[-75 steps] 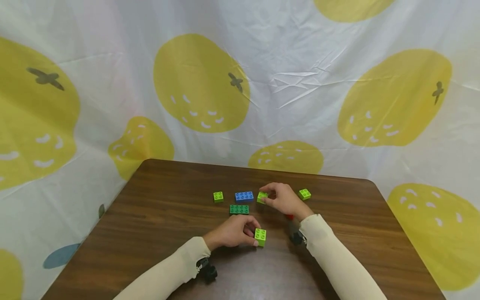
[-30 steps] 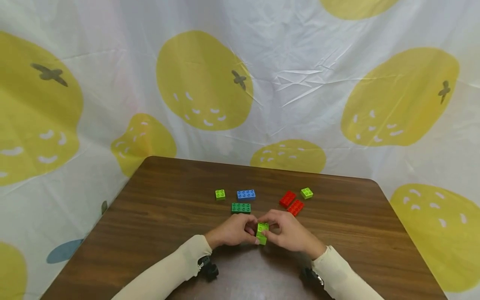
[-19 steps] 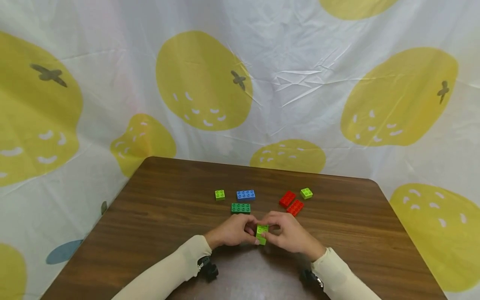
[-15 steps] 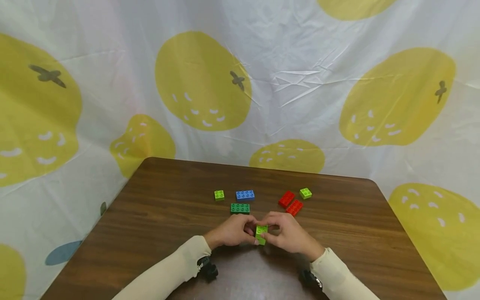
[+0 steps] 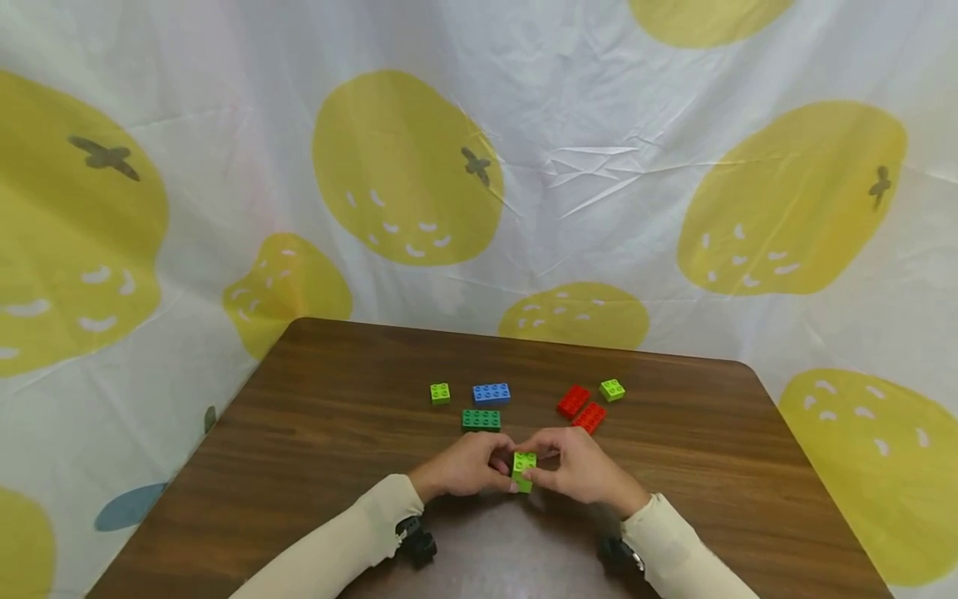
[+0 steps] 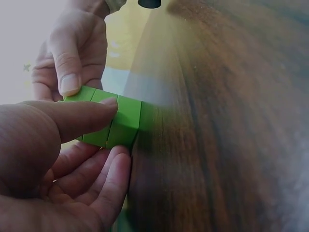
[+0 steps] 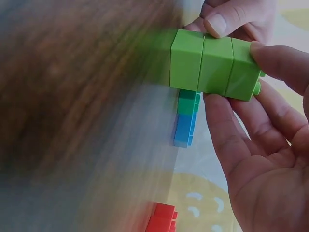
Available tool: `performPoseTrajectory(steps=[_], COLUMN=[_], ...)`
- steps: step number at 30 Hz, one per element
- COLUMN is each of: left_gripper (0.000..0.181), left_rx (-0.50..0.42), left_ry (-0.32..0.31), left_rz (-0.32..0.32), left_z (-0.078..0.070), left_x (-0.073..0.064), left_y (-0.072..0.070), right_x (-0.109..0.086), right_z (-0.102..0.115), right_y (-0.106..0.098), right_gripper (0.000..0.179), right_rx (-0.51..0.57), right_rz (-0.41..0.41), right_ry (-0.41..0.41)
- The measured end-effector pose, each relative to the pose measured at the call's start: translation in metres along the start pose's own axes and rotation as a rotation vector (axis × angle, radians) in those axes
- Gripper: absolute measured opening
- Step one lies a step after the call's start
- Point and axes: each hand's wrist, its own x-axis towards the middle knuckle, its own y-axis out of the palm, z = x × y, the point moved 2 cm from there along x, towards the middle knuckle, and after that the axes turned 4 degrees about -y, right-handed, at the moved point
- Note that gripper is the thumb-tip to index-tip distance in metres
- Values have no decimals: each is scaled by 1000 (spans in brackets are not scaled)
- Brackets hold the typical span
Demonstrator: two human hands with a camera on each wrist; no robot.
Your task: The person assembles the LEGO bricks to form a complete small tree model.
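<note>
Three lime green 2x2 toy bricks form an upright stack (image 5: pixel 522 480) on the table in front of me. My left hand (image 5: pixel 471 463) pinches the stack from the left; in the left wrist view its thumb lies along the side of the bricks (image 6: pixel 126 118), fingers behind. From the right, my right hand (image 5: pixel 582 471) pinches the top brick. The right wrist view shows the stack (image 7: pixel 217 63) with the three bricks flush and studs by the right thumb. Just beyond my left hand lies a dark green 2x4 brick (image 5: pixel 481 420).
Behind the green brick lies a blue 2x4 brick (image 5: pixel 491 393), with a lime brick (image 5: pixel 440 393) to its left. Two red 2x4 bricks (image 5: pixel 574 402) and another lime brick (image 5: pixel 612 389) lie to the right. A lemon-print cloth (image 5: pixel 584 208) hangs behind the brown table (image 5: pixel 337 399).
My right hand has brought a lime green brick from the back of the table onto the stack at my left hand. The top brick has sunk slightly. My left hand has stayed put.
</note>
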Motion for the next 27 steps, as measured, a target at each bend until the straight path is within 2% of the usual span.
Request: performPoseTrajectory(steps=[13,16,21,27], left_gripper=[34,33,30,31], left_rx=[-5,4,37,27], left_ry=[35,65,109,84], left_rz=[13,-14,-94,-163], left_z=[4,5,2,-1], left_x=[0,0,3,5], left_y=[-4,-9,-23,-39], right_x=[-3,-4,-4,-6], right_z=[0,1,0,0], right_y=[4,6,6,6], right_gripper=[20,17,17,20], right_rx=[69,76,68,87], right_rz=[-17,-26,-45,-42], right_ry=[52,47,46,67])
